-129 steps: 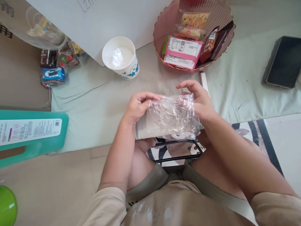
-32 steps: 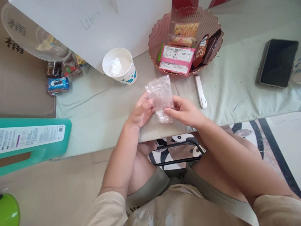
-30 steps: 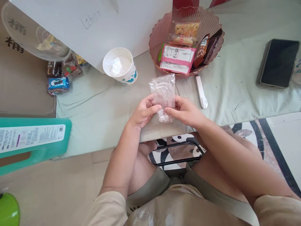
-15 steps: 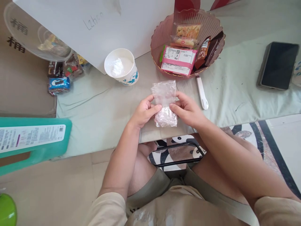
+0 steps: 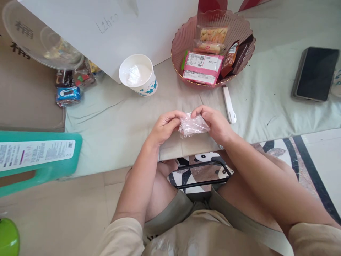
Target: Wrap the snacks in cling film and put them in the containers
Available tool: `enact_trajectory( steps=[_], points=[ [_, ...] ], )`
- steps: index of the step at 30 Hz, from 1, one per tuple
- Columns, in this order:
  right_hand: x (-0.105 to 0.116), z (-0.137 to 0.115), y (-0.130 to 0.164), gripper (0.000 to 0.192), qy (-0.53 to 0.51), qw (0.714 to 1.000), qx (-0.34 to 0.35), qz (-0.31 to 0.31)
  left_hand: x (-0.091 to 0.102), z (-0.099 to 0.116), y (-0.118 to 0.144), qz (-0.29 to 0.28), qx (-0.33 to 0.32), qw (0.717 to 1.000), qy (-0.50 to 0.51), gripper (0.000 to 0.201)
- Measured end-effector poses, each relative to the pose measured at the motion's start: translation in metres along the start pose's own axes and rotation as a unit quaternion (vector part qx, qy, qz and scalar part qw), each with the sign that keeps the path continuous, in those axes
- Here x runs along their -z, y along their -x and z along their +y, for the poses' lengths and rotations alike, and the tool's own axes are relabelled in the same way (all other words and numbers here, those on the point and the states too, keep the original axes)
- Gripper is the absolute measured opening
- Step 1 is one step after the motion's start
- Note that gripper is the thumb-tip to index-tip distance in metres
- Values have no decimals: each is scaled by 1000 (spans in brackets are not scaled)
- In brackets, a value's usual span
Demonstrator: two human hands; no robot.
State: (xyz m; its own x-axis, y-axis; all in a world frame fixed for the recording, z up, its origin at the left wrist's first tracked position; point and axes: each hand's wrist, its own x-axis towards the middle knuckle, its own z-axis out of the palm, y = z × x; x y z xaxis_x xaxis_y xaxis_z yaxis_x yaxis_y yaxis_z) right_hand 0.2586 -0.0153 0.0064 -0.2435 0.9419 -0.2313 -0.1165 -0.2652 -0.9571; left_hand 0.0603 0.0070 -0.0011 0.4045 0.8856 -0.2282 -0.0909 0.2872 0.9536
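Left hand (image 5: 165,128) and right hand (image 5: 217,124), head view: both are closed in a pinch on a small piece of clear plastic wrap (image 5: 194,126), one at each end. The wrap lies crosswise between the fingertips, in front of the person and above the near edge of the desk (image 5: 103,144). Half a second earlier it stood as a taller strip reaching away from the body; it is now a short, wide packet, which suggests that another fold has been made and that the folding is well advanced.

The desk is covered by a pale green, creased cloth. Beyond the hands stand a paper cup (image 5: 148,85) with clear film inside and a pink ribbed bowl (image 5: 183,41) of wrapped snacks (image 5: 204,69). A white-handled tool (image 5: 228,105) lies just in front of the bowl; a dark phone (image 5: 317,73) lies well apart to the right. A large white box (image 5: 133,35) stands behind the cup. At left, a teal container (image 5: 76,153) projects over the cloth. Below, tiled floor (image 5: 80,209) and a panda-patterned mat (image 5: 195,172) show.
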Motion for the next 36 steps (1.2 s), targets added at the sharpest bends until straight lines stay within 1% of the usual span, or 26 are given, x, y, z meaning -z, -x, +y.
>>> enact_trajectory(
  steps=[2,5,7,9,11,13,15,17,19,22,25,27,29,31,33,36],
  points=[
    [0,1,-1,30,5,1000,7,13,0,-1,-1,-8,12,1000,11,22],
    [-2,2,-1,61,2,1000,-8,6,1,2,-2,-17,16,999,42,43],
    [-4,3,-2,69,16,1000,-4,10,1,3,-3,-15,9,999,49,53],
    [-5,3,-3,67,26,999,18,30,0,3,-3,-14,11,999,34,62],
    [-5,3,-4,62,17,997,41,57,0,1,-3,-3,13,1000,6,64],
    [-5,3,-6,51,21,996,46,76,-1,-1,-4,24,8,1000,-5,56],
    [-6,1,-7,34,70,993,36,89,-1,-2,-5,43,-3,999,25,45],
    [-8,-1,-8,25,124,987,32,95,-2,-1,-5,42,-5,997,57,40],
    [-12,-3,-9,23,141,985,41,88,-3,1,-4,50,1,998,49,39],
    [-19,-6,-12,24,120,990,50,57,-2,5,0,79,11,997,8,32],
    [-25,-7,-17,26,100,993,52,42,2,8,5,99,10,995,11,23],
    [-29,-7,-21,24,115,990,60,52,5,8,7,106,6,994,16,26],
    [-34,-6,-26,22,121,989,73,51,8,8,10,123,-4,992,-6,31],
    [-39,-5,-32,24,91,992,81,31,9,9,12,160,-20,986,-44,29],
    [-44,-4,-37,28,38,996,82,10,12,10,14,199,-43,976,-74,20],
    [-48,-4,-42,31,-15,997,75,0,21,16,18,225,-73,966,-107,14]
  ],
)
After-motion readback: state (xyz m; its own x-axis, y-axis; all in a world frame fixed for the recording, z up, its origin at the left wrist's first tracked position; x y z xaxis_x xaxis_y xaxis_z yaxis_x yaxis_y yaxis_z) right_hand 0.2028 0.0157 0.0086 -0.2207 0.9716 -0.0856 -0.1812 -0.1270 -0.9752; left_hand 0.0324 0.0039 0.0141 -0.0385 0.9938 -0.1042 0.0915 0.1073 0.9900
